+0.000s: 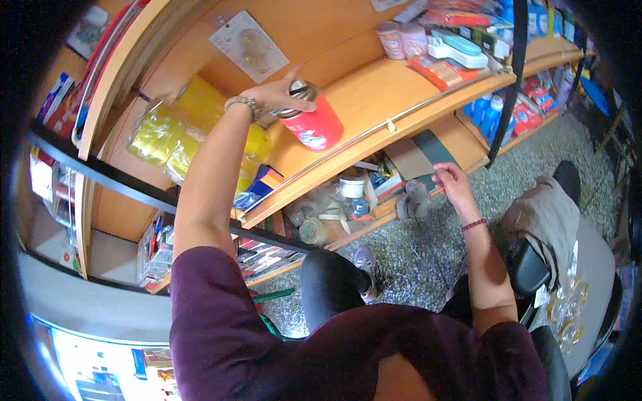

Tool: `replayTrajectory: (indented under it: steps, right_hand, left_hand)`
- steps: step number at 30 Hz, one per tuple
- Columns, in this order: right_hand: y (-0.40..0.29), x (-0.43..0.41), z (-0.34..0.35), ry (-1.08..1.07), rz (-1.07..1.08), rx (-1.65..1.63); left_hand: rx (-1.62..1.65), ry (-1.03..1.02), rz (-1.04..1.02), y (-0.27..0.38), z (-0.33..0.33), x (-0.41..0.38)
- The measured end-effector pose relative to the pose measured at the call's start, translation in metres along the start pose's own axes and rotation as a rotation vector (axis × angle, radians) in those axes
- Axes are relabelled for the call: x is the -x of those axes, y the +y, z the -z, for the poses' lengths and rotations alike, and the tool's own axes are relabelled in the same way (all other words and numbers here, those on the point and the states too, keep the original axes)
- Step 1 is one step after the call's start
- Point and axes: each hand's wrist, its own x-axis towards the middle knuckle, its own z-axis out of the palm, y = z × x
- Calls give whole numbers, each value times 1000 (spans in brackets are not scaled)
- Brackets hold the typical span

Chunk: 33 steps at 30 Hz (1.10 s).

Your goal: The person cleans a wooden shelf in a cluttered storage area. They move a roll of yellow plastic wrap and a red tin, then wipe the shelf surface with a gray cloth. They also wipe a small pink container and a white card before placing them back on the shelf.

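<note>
My left hand grips the top of a red canister with a metallic upper part, its thumb on the near side and fingers reaching over the far side. The canister is at the wooden shelf, slightly tilted in this view; whether its base touches the board I cannot tell. Left of it, yellow items in clear plastic wrap lie partly behind my forearm. Over the floor, beside the lower shelf, hangs my right hand, empty, its fingers loosely curled and apart.
A metal rail runs along the shelf's front edge. Pink cups and a white-and-teal item stand farther right. Below are a white tub and jumbled goods. A chair bearing a grey cloth stands at right.
</note>
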Motion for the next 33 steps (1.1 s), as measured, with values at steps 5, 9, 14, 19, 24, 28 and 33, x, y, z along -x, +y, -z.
replayTrajectory:
  steps: [5,9,14,19,24,28,33]
  right_hand:
    - [-8,1,-11,-13,21,104]
    - [-8,2,-8,-11,7,129]
    - [-6,0,-8,-63,-8,155]
    - [1,-3,-10,-49,29,167]
    - [2,-3,-8,-85,3,134]
    - [10,-4,-8,-79,44,173]
    - [21,-3,-4,-74,47,237]
  left_hand:
    - [264,-14,-25,-44,12,6]
    - [264,-122,-96,-45,26,19]
    - [92,-58,-19,-29,24,41]
    - [145,-33,-81,-25,21,43]
    - [210,8,-53,-19,14,45]
    - [201,62,-47,-26,8,43]
    - [189,322,-21,-33,-5,44]
